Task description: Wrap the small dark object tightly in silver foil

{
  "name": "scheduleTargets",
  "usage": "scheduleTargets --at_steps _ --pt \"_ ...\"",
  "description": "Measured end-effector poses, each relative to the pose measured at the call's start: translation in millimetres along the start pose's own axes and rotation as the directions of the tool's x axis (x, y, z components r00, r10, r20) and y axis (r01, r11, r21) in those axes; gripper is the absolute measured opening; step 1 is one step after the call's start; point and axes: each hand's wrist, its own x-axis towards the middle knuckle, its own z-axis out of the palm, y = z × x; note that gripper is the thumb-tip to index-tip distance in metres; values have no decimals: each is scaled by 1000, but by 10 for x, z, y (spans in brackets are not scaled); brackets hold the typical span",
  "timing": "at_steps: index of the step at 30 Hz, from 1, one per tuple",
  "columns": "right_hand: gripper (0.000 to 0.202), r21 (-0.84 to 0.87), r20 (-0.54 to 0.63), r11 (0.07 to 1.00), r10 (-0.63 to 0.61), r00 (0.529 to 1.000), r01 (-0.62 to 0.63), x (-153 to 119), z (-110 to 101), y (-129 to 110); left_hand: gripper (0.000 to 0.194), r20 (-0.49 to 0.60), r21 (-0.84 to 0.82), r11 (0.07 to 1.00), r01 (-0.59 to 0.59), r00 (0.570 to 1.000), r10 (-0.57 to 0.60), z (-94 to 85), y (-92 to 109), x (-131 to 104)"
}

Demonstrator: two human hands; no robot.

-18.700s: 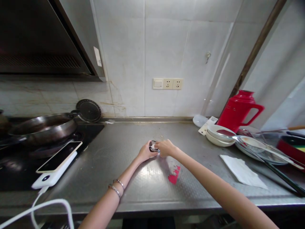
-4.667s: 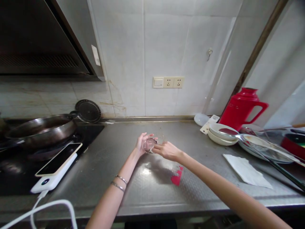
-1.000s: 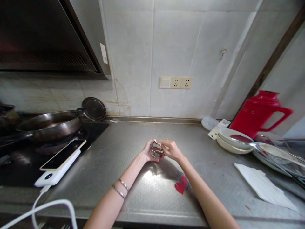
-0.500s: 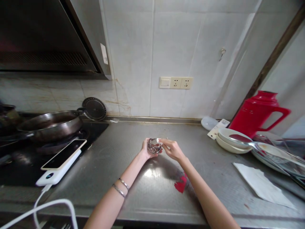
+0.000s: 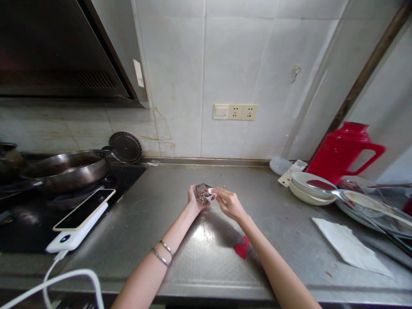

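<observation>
Over the middle of the steel counter, my left hand [image 5: 194, 200] is wrapped round a small shiny, cup-like thing [image 5: 202, 192] with dark and bright reflections; I cannot make out whether it is glass or metal. Its open side faces up towards me. My right hand [image 5: 231, 203] pinches a small white piece of tissue [image 5: 211, 191] against the near right edge of the shiny thing. A red patch [image 5: 242, 247] shows on the counter beside my right forearm; whether it is a scrap or a reflection is unclear.
A steel pan [image 5: 69, 171] sits on the black stove at left, near a phone [image 5: 84, 210] lying on a white power bank [image 5: 69, 240] with a cable. To the right are a folded paper towel [image 5: 349, 244], stacked bowls [image 5: 309, 193], plates and a red thermos jug [image 5: 341, 152].
Both hands have shifted slightly left in view. The shiny thing has turned a little, and my right fingers with the tissue have moved down its right side.
</observation>
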Motion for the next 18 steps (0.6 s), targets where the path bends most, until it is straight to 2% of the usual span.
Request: scheduleTargets --at_steps 5,10,14,18 --pt "29 63 -48 998 3 999 0 -14 8 -26 43 -14 106 988 -114 993 116 2 -4 -14" --pt "33 51 -44 995 -79 996 81 -37 64 -99 44 -35 207 959 -192 979 203 -25 -12 -11" --pt "39 -11 -50 989 -149 988 149 -47 117 -162 44 -35 183 954 -236 969 246 -46 -13 14" --pt "40 -46 -30 979 -199 980 198 -49 147 -199 40 -40 131 964 -229 971 236 -77 -30 83"
